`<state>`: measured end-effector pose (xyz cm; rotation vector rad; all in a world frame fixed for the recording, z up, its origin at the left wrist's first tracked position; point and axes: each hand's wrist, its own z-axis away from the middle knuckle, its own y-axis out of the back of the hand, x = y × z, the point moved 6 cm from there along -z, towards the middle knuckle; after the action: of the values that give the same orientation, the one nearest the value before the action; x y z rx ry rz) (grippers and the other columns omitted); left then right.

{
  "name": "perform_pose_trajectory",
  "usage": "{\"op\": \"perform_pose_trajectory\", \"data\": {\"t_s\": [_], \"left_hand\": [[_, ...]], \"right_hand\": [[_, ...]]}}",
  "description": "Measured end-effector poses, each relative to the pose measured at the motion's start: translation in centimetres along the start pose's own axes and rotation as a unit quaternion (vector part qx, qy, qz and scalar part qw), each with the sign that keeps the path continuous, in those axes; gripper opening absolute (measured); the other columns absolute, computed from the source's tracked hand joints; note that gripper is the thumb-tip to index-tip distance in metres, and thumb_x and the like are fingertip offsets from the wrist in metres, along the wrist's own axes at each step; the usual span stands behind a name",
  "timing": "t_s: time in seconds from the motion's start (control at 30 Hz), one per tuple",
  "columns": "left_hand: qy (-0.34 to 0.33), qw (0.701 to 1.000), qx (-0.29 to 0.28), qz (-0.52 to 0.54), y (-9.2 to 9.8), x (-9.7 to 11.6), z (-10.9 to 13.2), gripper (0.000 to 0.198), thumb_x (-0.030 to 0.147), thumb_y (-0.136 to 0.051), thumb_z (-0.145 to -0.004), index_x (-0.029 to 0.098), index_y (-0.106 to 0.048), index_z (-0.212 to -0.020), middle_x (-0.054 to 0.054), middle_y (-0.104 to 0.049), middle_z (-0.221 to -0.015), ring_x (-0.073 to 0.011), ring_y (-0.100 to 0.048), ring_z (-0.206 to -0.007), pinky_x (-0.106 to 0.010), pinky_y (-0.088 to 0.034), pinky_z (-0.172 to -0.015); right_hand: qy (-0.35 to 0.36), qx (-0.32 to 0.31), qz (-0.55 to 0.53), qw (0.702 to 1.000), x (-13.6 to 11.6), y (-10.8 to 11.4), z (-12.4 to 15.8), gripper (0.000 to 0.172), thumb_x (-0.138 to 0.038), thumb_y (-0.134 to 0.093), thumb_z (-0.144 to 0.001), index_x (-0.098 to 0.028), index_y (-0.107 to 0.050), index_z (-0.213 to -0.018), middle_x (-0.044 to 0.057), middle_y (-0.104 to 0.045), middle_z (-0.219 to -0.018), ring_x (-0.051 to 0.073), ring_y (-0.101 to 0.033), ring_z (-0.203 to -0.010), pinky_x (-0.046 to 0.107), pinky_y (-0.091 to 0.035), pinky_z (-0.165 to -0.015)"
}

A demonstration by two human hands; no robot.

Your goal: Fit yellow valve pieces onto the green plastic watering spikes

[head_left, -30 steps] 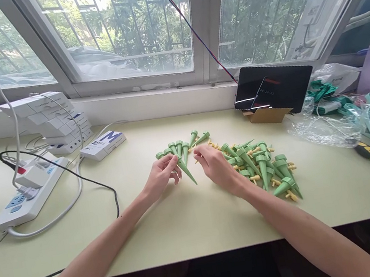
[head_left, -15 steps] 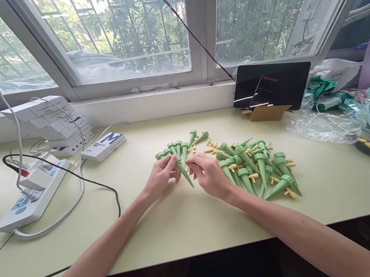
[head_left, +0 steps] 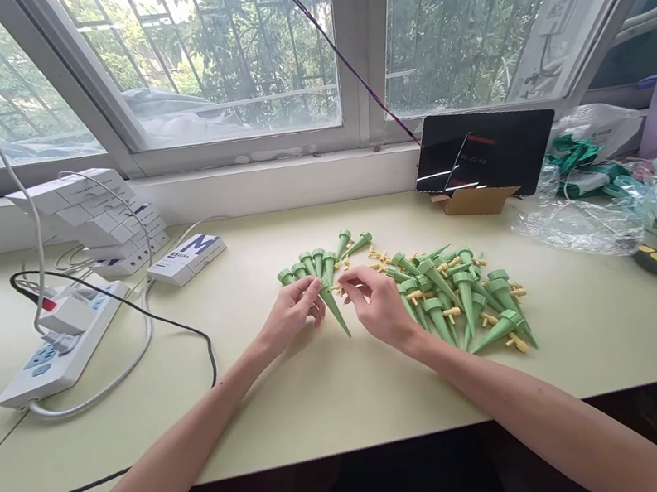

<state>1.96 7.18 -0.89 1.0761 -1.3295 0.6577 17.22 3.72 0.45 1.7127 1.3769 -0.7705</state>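
Pinched between the thumb and fingers of my left hand [head_left: 294, 312] is a green plant watering spike [head_left: 335, 312], its cap up and its tip slanting down to the right. My right hand [head_left: 379, 304] is closed in a pinch just right of the spike's cap. A small yellow valve [head_left: 337, 288] shows at its fingertips, partly hidden. Behind my hands lie several green spikes [head_left: 318, 260] in a loose row. Right of my right hand is a heap of green spikes [head_left: 465, 290] mixed with yellow valves [head_left: 451, 313].
At the left are a power strip [head_left: 61, 345] with cables, stacked white boxes [head_left: 103, 216] and a single white box [head_left: 189, 258]. A tablet [head_left: 486, 152] leans on a cardboard stand at the back. Plastic bags [head_left: 577, 225] and a yellow-black tool [head_left: 655, 260] lie right.
The spike in my left hand has shifted slightly right in view. My right hand has also moved slightly right, its pinch staying beside the cap.
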Motion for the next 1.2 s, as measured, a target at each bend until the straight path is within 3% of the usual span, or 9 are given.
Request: {"op": "perform_pose_trajectory", "data": {"t_s": [0.43,0.7,1.0,1.2], "left_hand": [[-0.014,0.997,0.03,-0.063,0.31,-0.25,-0.16,0.036,0.054,-0.052,-0.094,0.019,-0.054,-0.085,0.004,-0.054,-0.059,-0.0125,-0.056,-0.051,-0.028,-0.049,-0.055],[-0.025,0.999,0.035,-0.015,0.32,-0.12,-0.21,0.036,0.053,-0.056,-0.092,0.017,-0.057,-0.086,0.001,-0.058,-0.074,-0.0132,-0.061,-0.056,-0.03,-0.055,-0.055],[-0.027,0.998,0.048,-0.01,0.42,0.15,-0.13,0.037,0.053,-0.059,-0.09,0.017,-0.058,-0.086,0.001,-0.058,-0.074,-0.0134,-0.062,-0.057,-0.031,-0.058,-0.056],[-0.018,0.999,0.038,-0.017,0.44,0.27,0.1,0.036,0.051,-0.067,-0.085,0.017,-0.059,-0.096,-0.002,-0.066,-0.076,-0.0165,-0.067,-0.061,-0.035,-0.06,-0.062]], "right_hand": [[0.009,-0.019,0.012,1.0,0.04,-0.28,0.08,0.014,-0.02,-0.051,-0.092,-0.017,-0.065,-0.093,0.005,-0.067,-0.088,0.014,-0.064,-0.071,0.029,-0.057,-0.07],[0.008,-0.026,0.011,1.0,0.01,-0.37,0.09,0.013,-0.02,-0.053,-0.091,-0.018,-0.065,-0.093,0.006,-0.068,-0.089,0.015,-0.065,-0.073,0.029,-0.058,-0.07],[0.013,-0.036,0.025,0.999,0.24,-0.58,0.13,0.014,-0.018,-0.052,-0.09,-0.018,-0.066,-0.094,0.006,-0.069,-0.092,0.015,-0.064,-0.075,0.03,-0.058,-0.072],[0.0,-0.029,0.031,0.999,0.09,-0.28,0.03,0.012,-0.019,-0.054,-0.09,-0.019,-0.065,-0.094,0.006,-0.07,-0.092,0.016,-0.065,-0.078,0.03,-0.057,-0.075]]}}
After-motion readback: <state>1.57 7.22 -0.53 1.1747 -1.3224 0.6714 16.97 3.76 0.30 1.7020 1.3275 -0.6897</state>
